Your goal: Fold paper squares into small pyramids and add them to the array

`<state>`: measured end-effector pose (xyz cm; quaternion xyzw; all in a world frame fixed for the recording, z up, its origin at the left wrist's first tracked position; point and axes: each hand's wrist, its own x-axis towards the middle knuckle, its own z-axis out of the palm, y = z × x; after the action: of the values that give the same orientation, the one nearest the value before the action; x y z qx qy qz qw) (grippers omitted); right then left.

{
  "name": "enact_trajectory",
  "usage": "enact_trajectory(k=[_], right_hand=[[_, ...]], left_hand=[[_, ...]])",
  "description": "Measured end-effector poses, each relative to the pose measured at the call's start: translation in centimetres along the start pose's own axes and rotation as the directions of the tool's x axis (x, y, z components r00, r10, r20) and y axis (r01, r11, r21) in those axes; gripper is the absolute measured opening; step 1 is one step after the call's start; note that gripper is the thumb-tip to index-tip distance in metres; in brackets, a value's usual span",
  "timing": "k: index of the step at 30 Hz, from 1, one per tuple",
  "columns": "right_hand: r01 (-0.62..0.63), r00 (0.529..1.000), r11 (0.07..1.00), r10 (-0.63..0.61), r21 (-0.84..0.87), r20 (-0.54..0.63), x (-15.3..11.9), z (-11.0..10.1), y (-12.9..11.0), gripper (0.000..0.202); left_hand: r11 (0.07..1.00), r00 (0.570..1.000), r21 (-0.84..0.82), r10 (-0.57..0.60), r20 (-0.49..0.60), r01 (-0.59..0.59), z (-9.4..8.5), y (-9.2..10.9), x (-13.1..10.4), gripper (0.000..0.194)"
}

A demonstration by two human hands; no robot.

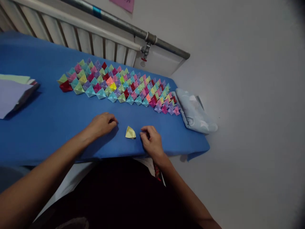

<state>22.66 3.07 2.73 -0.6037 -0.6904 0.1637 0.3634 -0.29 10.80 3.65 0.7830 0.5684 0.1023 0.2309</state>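
Note:
A small yellow folded paper piece [130, 133] lies on the blue cloth between my two hands, touched by neither. To its left, my left hand [103, 123] rests loosely curled, a dark gap showing between thumb and fingers and nothing visible in it. My right hand [152, 140] is close on the other side of the paper, its fingers bent and a little apart from the thumb, also holding nothing that I can see. Beyond both hands, many folded paper pieces [119, 84] in pink, green, blue, purple, red and yellow stand in close slanting rows.
A blue cloth [59, 127] covers the table. Sheets of paper [11, 95], lilac on top, lie at the left. A folded light-blue star-patterned cloth [194, 111] sits at the right end. Behind the table are a radiator [83, 39] and a metal pipe [114, 20].

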Motion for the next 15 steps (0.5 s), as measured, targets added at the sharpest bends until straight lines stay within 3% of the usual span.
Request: enact_trajectory(k=[3, 8, 15], right_hand=[[0.013, 0.996, 1.000, -0.011, -0.015, 0.090, 1.2, -0.6, -1.4, 0.013], [0.093, 0.964, 0.945, -0.007, -0.313, 0.264, 2.8, 0.1, -3.4, 0.013], [0.168, 0.914, 0.825, 0.075, -0.539, 0.400, 3.2, 1.4, -4.7, 0.015]], left_hand=[[1.000, 0.997, 0.011, -0.011, -0.082, 0.012, -0.1, -1.1, 1.1, 0.034], [1.000, 0.982, 0.005, -0.007, -0.188, 0.008, 0.8, -1.6, 1.3, 0.032], [0.997, 0.988, 0.072, 0.031, -0.149, -0.020, 0.6, -0.7, 0.7, 0.030]])
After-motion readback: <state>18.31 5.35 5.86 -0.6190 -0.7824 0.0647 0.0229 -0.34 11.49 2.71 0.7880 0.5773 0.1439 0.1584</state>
